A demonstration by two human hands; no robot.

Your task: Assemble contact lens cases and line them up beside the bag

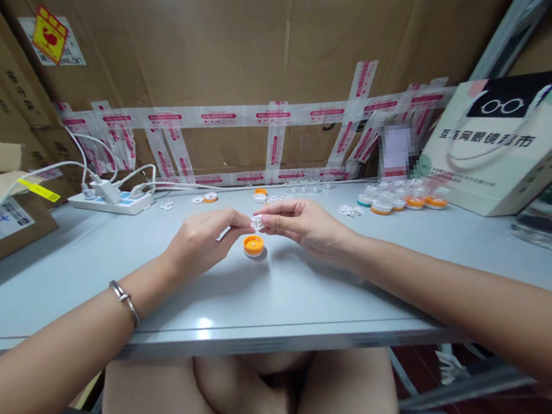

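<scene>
My left hand (205, 240) and my right hand (301, 223) meet fingertip to fingertip above the grey table (285, 297). Both are pinched on a small white plastic piece (256, 222) held between them. Just below it, a round orange cap (253, 245) rests on the table. My left wrist wears a silver bracelet (125, 301). What the piece is exactly is too small to tell.
A white power strip (112, 200) with plugs and cables lies at the back left. Several orange and white caps (402, 200) and small white parts (349, 211) sit at the back right beside a printed paper bag (499, 140). Taped cardboard boxes (261, 52) wall the back.
</scene>
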